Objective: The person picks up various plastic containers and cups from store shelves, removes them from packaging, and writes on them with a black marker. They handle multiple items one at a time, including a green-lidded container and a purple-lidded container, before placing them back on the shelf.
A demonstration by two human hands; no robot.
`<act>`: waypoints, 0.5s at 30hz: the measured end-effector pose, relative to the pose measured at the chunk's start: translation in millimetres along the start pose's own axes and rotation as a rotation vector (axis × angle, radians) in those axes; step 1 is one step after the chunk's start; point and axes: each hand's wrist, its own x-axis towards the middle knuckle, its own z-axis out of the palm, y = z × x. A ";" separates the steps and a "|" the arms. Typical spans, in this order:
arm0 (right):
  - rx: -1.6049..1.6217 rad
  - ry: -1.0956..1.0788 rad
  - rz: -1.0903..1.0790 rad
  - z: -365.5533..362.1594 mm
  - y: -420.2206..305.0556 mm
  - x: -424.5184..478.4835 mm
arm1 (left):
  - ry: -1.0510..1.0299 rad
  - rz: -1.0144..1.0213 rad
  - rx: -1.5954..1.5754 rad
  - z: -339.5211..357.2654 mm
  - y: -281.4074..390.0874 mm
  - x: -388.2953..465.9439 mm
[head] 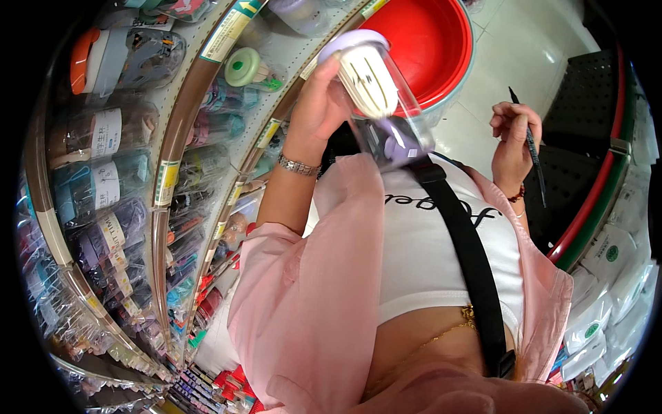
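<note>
Raised in front of me, my left hand (pixel 323 101) grips a clear plastic cup (pixel 380 98) near its lilac lid (pixel 359 41). A white ribbed part (pixel 370 83) with dark lines shows on the cup's upper half. Something lilac and a small white sticker appear towards its other end, which is slightly blurred. My right hand (pixel 517 134), away to the right, holds a slim black pen (pixel 535 160) between thumb and fingers. The pen is apart from the cup.
To my left rise shelves with brown edge strips (pixel 181 108), price labels and wrapped plastic cups (pixel 111 132). A red plastic basin (pixel 424 46) stands beyond the cup on the tiled floor (pixel 465 121). On the right, a black perforated shelf (pixel 582 98) adjoins white packaged goods (pixel 605 259).
</note>
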 end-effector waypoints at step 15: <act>-0.070 0.050 0.067 -6.1 3.4 -8.7 | 0.616 0.799 1.565 -107.0 47.9 48.0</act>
